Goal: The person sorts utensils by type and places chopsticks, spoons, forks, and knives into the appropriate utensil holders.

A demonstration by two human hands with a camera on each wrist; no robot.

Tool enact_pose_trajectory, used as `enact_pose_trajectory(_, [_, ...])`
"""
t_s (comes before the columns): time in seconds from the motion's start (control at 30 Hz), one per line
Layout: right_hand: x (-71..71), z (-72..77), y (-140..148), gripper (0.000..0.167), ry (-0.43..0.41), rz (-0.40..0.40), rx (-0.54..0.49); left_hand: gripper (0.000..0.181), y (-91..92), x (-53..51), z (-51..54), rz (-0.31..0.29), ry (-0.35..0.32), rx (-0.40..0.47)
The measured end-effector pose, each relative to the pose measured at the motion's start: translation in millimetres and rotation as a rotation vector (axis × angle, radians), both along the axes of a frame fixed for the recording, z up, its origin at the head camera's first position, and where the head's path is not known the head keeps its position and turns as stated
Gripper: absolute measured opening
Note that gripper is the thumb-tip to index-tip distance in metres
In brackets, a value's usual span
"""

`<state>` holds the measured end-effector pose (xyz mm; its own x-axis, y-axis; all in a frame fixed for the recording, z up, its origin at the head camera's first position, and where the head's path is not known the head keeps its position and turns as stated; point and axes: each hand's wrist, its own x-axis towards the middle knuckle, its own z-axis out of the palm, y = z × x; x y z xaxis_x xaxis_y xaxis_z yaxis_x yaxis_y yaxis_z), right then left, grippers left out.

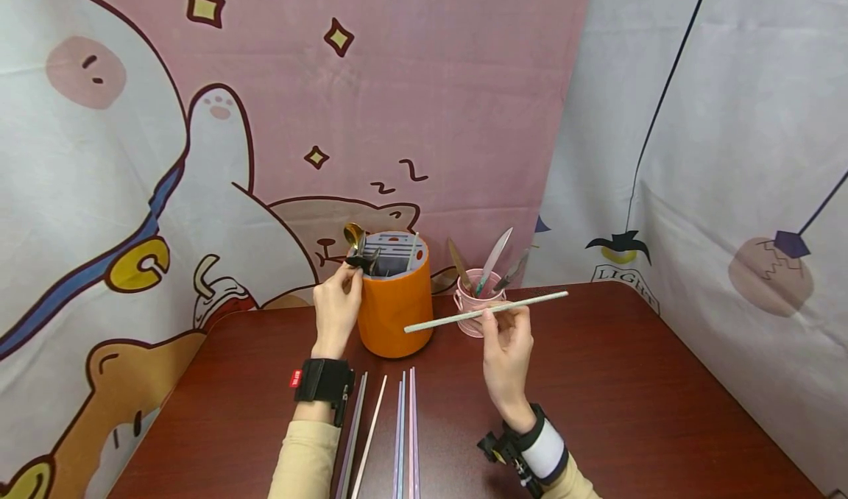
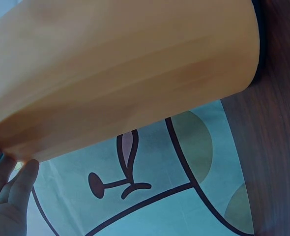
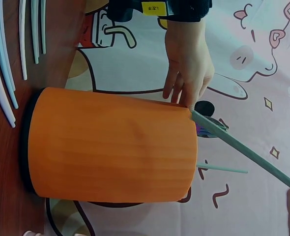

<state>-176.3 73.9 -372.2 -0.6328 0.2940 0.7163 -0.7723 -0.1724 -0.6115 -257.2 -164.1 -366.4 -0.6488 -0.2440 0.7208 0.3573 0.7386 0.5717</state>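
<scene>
My left hand (image 1: 336,306) (image 2: 11,199) (image 3: 190,61) touches the upper left side of an orange cylindrical holder (image 1: 395,316) (image 2: 135,73) (image 3: 110,147), fingertips at its rim beside a black utensil (image 1: 360,262). Across the front of a small pink bucket (image 1: 469,302), my right hand (image 1: 509,359) pinches a pale green stick (image 1: 543,299) (image 3: 253,155) near its middle. The stick is nearly level in the head view, its left end before the holder. A gold spoon (image 1: 354,234) and another thin stick (image 1: 414,249) (image 3: 223,169) stand in the holder.
Several thin sticks lie on the dark red table (image 1: 629,396) between the forearms: grey ones (image 1: 353,433), a cream one (image 1: 371,433), blue ones (image 1: 400,433) and pink ones (image 1: 413,433). Utensils with blade-like ends (image 1: 495,257) stand in the pink bucket. A printed cloth hangs behind.
</scene>
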Motion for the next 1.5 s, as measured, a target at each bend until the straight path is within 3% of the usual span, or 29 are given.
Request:
enact_pose_trajectory(0.23, [0.5, 2.2, -2.9, 0.017, 0.134, 0.029, -0.13, 0.021, -0.1, 0.7, -0.7, 0.0, -0.001, -0.002])
enact_pose_trajectory(0.4, [-1.5, 6.7, -7.8, 0.022, 0.136, -0.011, -0.154, 0.021, -0.8, 1.2, 0.3, 0.004, -0.012, -0.006])
enact_pose_trajectory(0.6, [-17.4, 17.1, -19.4, 0.021, 0.146, -0.046, -0.16, 0.021, 0.0, 0.7, 1.7, 0.002, -0.021, -0.007])
enact_pose_trajectory(0.9, [-43.6, 39.7, -31.3, 0.018, 0.188, -0.152, -0.004, 0.021, -0.4, 0.8, 1.1, -0.003, -0.017, -0.001])
enact_pose_trajectory(1.13, [-55.7, 49.0, -33.3, 0.014, 0.183, -0.296, 0.206, 0.02, -1.1, 1.1, 0.4, 0.004, -0.016, -0.009])
enact_pose_trajectory(1.5, [-75.7, 53.5, -42.3, 0.009, 0.222, -0.294, 0.333, 0.018, -1.2, 1.1, 0.9, 0.01, -0.024, -0.008])
